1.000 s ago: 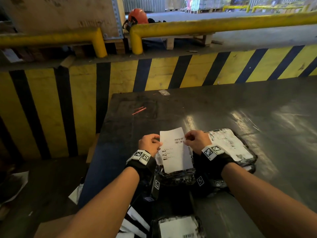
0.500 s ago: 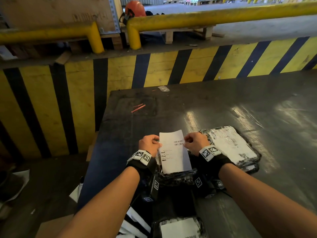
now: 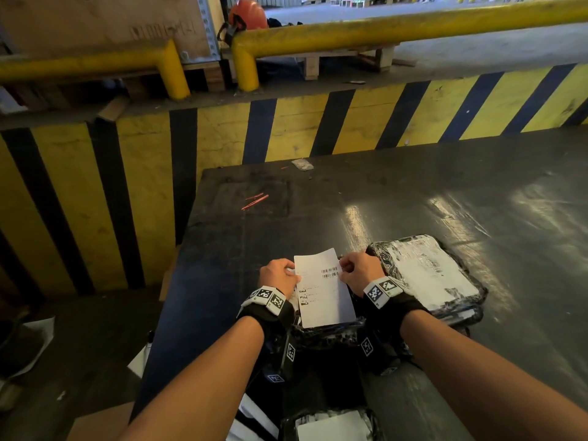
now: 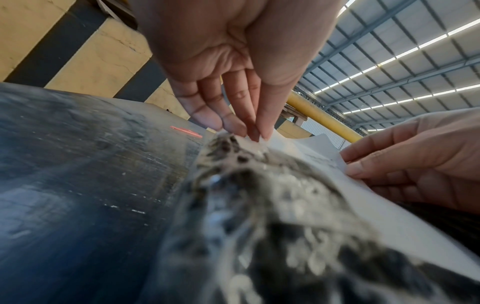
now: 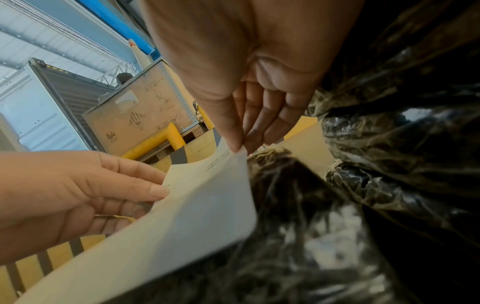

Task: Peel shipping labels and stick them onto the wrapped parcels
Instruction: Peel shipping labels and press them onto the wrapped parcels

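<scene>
Blk wrist straps [image 3: 270, 316] w/ checkered tags

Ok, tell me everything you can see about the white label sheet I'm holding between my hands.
The label is a white rectangular paper sheet with rounded corners, printed with two small barcodes near its upper right and rows of tiny text on the left. It is held above a black plastic-wrapped parcel, slightly curved. The left hand pinches its left edge and the right hand pinches its right edge. Its underside looks plain.
</scene>
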